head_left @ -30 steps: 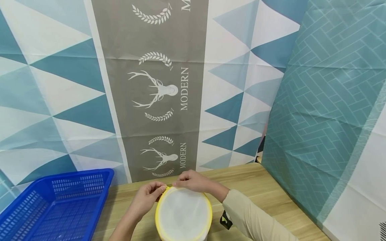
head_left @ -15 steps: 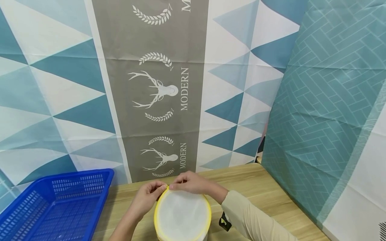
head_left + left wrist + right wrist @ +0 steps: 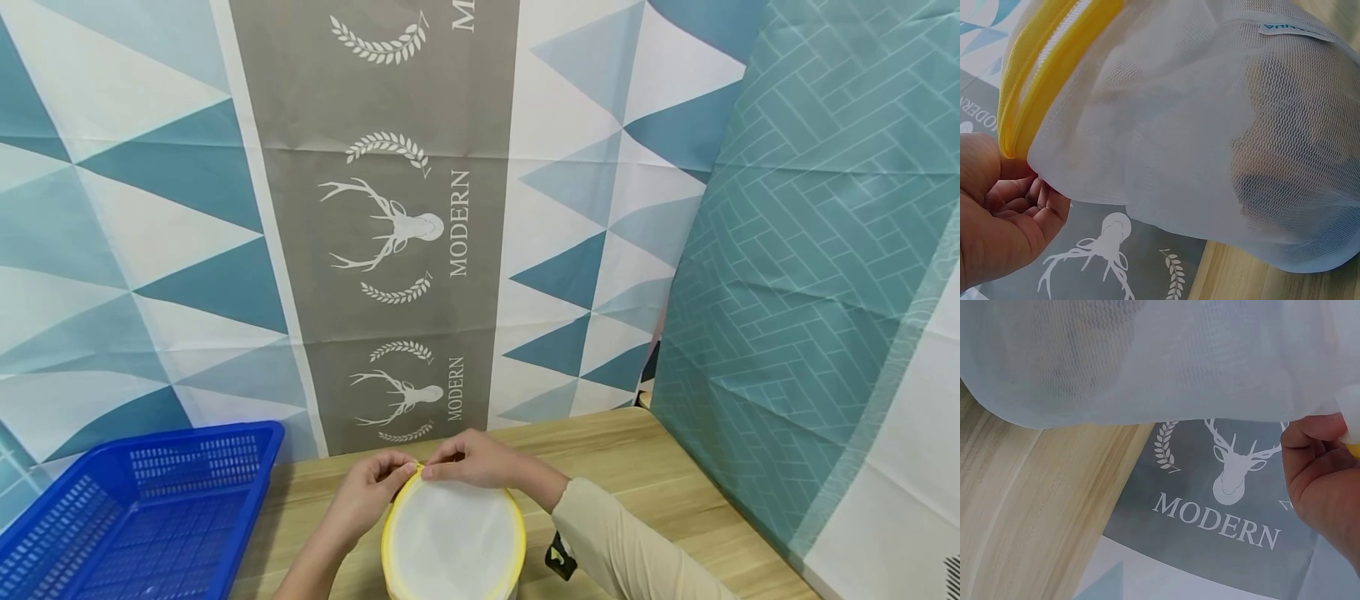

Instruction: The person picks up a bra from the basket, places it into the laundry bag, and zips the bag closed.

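A white mesh laundry bag (image 3: 456, 537) with a round top and a yellow zipper band (image 3: 1038, 81) stands on the table in front of me. Through its mesh, dark and tan contents (image 3: 1291, 137) show faintly in the left wrist view. At the far left of the rim, my left hand (image 3: 365, 492) pinches the yellow edge between thumb and fingers. Right beside it my right hand (image 3: 480, 460) pinches the same band, thumb over the white top. In the right wrist view a bit of yellow shows at its fingertips; what lies between them is mostly hidden.
To the left stands a blue plastic basket (image 3: 255, 500) with slotted walls. The wooden table (image 3: 600, 450) ends at a patterned wall covering (image 3: 390, 292), and a teal sheet (image 3: 810, 275) hangs on the right. A black strap (image 3: 559, 557) shows beneath the right sleeve.
My right hand has slid slightly left along the rim, up to the left hand's fingertips, and now pinches there. The bag has shifted slightly left. The left hand stays nearly in place.
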Tool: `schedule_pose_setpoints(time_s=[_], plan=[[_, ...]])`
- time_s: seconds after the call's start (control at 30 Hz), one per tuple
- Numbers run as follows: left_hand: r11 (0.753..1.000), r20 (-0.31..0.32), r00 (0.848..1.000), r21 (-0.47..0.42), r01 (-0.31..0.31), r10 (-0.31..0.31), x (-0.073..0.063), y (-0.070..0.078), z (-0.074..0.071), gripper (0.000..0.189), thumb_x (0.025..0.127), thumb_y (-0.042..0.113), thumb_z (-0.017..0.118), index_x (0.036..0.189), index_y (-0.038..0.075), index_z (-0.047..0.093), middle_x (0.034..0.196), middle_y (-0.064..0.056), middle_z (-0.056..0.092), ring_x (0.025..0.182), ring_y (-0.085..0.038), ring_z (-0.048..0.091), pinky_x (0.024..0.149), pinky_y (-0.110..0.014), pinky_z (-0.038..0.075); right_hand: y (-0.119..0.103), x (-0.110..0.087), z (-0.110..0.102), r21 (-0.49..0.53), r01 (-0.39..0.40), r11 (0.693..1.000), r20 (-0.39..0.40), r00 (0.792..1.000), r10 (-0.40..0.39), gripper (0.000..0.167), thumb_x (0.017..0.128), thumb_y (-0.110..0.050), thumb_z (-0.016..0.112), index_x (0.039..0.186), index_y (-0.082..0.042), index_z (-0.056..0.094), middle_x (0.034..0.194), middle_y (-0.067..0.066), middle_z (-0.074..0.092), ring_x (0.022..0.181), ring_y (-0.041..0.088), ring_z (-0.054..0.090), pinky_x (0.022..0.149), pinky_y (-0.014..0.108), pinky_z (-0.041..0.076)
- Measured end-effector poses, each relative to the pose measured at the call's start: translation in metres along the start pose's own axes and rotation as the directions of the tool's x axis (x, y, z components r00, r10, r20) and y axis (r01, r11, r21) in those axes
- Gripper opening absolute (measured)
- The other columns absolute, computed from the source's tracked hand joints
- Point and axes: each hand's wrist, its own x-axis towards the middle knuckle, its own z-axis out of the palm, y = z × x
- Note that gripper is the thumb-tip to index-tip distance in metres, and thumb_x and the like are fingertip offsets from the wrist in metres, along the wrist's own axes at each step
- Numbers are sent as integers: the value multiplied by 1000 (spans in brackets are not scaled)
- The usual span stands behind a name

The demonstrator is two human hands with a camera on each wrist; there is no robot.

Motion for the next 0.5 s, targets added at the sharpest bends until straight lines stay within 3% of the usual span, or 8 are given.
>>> schedule_pose_setpoints(time_s=[0.5], plan=[[1000,-36,999,30,3,-2,0,-2,2,14,92,12,57,96,2,66,79,-3,62,69,-10,56,60,-21,47,2,-2,1,90,-7,996,9,1000,7,19,91,-25,61,99,-13,73,90,3,71,66,2,59,58,17,48]])
